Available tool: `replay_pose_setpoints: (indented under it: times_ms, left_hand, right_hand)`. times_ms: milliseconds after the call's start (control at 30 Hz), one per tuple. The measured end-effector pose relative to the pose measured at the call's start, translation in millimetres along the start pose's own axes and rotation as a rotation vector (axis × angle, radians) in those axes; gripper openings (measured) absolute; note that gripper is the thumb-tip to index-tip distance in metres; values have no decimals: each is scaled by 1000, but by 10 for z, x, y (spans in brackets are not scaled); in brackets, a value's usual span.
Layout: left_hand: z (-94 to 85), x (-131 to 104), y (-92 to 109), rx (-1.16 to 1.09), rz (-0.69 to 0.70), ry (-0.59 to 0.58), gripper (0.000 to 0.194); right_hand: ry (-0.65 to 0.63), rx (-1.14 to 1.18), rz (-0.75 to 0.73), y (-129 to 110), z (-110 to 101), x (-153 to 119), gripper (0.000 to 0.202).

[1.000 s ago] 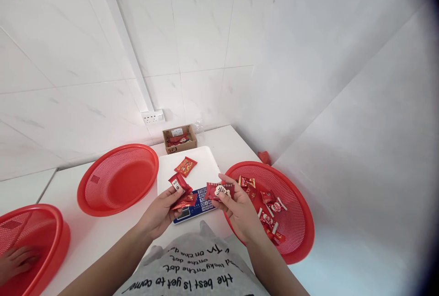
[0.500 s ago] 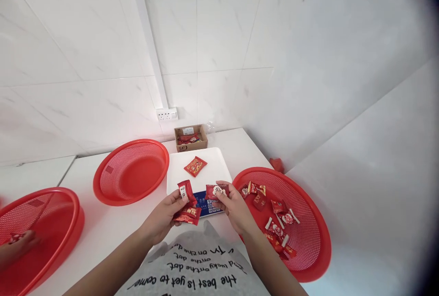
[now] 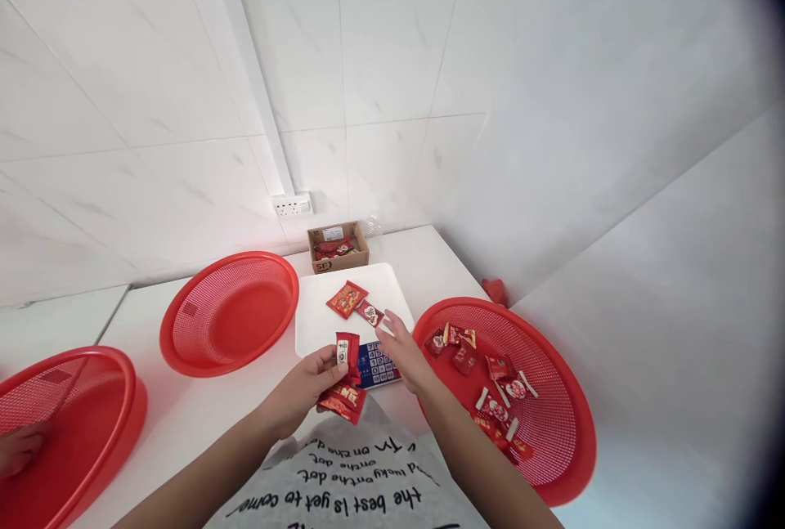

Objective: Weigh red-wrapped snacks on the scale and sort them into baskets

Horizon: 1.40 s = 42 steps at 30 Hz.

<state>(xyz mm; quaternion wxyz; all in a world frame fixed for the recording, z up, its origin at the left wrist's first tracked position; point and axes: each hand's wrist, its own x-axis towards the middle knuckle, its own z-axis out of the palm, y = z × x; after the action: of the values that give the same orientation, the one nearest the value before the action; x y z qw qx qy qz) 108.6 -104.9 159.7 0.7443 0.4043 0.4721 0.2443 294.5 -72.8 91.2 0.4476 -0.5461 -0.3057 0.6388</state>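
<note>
Several small red snack packets point(image 3: 347, 351) are pinched in my left hand point(image 3: 308, 386), in front of the scale's near edge. One shows a white label; another below it has yellow print. My right hand point(image 3: 405, 353) is over the right side of the white scale point(image 3: 312, 320), fingers apart. Just beyond its fingertips a dark red packet with a white label point(image 3: 370, 314) lies on the scale; whether a finger still touches it is hard to see. An orange-red packet point(image 3: 347, 299) lies beside it. The scale's blue keypad point(image 3: 380, 365) is partly covered by my hands.
A red mesh basket point(image 3: 576, 398) with several wrapped snacks stands at right. Another red basket point(image 3: 230, 325) is left of the scale. Behind the scale sits a cardboard box point(image 3: 338, 248) of packets. At far left, another person's hand point(image 3: 21, 447) is inside a red basket point(image 3: 132, 406).
My right hand has moved forward and laid its dark red packet on the scale beside the orange-red one, and its fingers have opened. My left hand still holds its packets, slightly further right.
</note>
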Motion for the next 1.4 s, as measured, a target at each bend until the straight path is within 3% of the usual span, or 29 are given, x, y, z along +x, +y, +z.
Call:
replay_pose_setpoints:
  times_ms: [133, 200, 300, 567, 867, 967, 1067, 1200, 1300, 1400]
  left_hand:
    - [44, 32, -20, 36, 11, -65, 42]
    - [75, 45, -19, 42, 28, -98, 39]
    - [110, 55, 5, 80, 38, -77, 40]
    - [77, -127, 306, -42, 165, 70, 36]
    - [80, -362, 574, -105, 260, 91, 21]
    - [78, -396, 608, -135, 255, 79, 16]
    - [88, -434, 641, -159, 241, -16, 25]
    - [117, -483, 648, -110, 282, -80, 32]
    - [136, -500, 618, -55, 337, -83, 36]
    - [150, -498, 583, -11, 388, -109, 37]
  right_hand:
    - [-298, -100, -38, -127, 12, -236, 53]
    - [-384, -226, -105, -213, 35, -349, 42]
    - [-302, -299, -177, -332, 60, -474, 32]
    - [-97, 38, -211, -668, 32, -786, 37]
    - [-29, 294, -267, -811, 37, -1084, 34]
    - [-21, 336, -281, -811, 31, -1122, 32]
    - [-27, 396, -285, -803, 25, -1144, 30]
    - [-129, 449, -222, -767, 32, -1150, 32]
    - [-226, 350, -190, -700, 58, -1146, 32]
    - [-172, 126, -282, -628, 95, -1147, 32]
